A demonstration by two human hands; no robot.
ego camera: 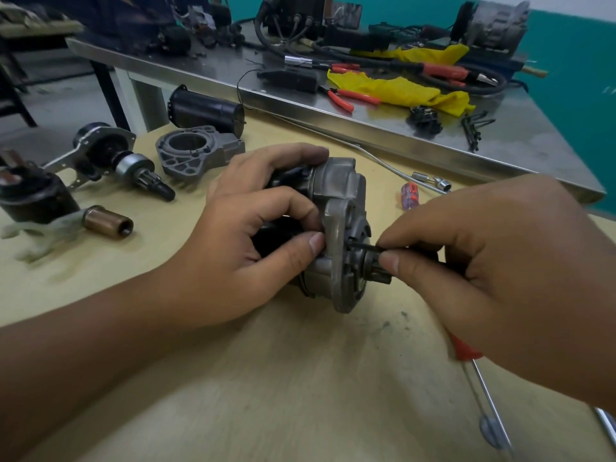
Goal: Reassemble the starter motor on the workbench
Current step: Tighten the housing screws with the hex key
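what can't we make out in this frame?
Head view only:
- Thin dark bolt: its head is hidden by the right hand pinching it; its tip is hidden in the starter motor housing.
- Motor's rear body: covered by the left hand.
- Red-handled tool: handle under the right hand, tip blurred.
- White rag: blurred.
- Small black bolts on the steel table: too small to count.

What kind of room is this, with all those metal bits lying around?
Most likely a car-repair workshop or training room. A steel-topped bench holds red-handled pliers and black cables, and grey and black starter motor parts lie on the tan worktable.
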